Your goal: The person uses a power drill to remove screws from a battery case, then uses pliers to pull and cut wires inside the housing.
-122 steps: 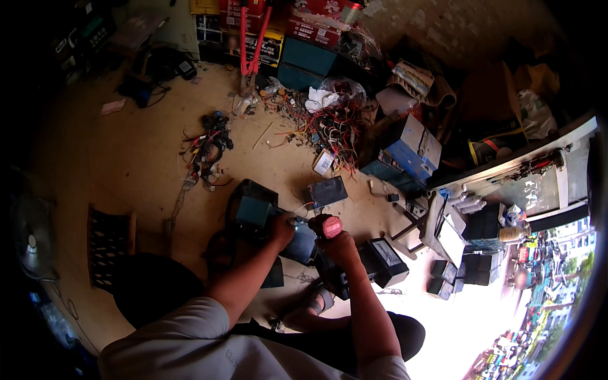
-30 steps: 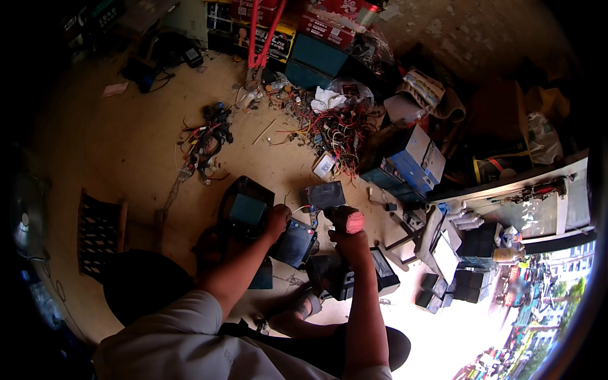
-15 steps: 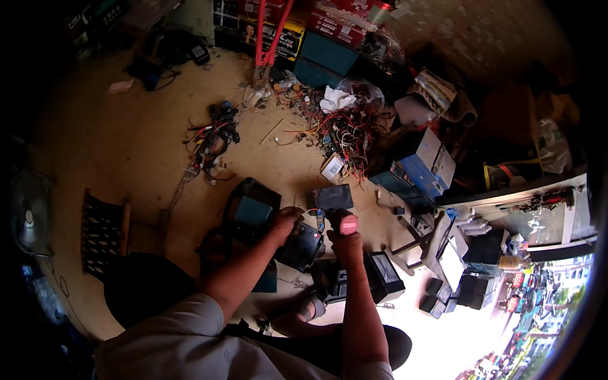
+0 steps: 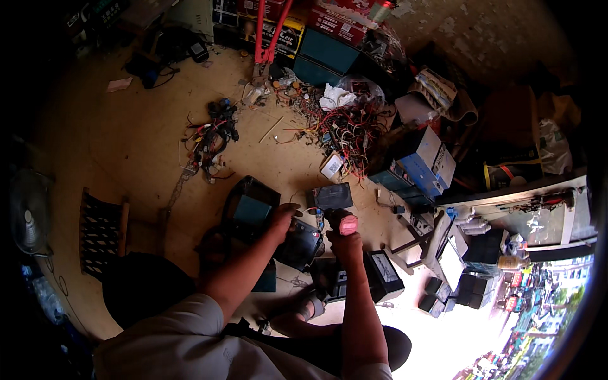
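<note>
My left hand (image 4: 284, 218) grips the top edge of a small black battery (image 4: 299, 244) that I hold tilted over the floor. My right hand (image 4: 342, 237) is closed around a pink-topped handle, a tool (image 4: 347, 223) held upright just right of the battery. A second flat black battery (image 4: 330, 196) lies on the floor just beyond both hands. A dark teal-and-black case (image 4: 248, 209) sits to the left of my left hand.
More black batteries (image 4: 383, 275) stand by my right forearm. A tangle of red wires (image 4: 345, 130) and a bundle of cables (image 4: 212, 136) lie on the floor ahead. Blue boxes (image 4: 427, 161) stand at right; a slatted stool (image 4: 101, 231) and a fan (image 4: 28, 212) at left.
My right hand with the pink-topped tool has shifted slightly, staying beside the battery. My left hand keeps its grip on the battery. The view has tilted a little.
</note>
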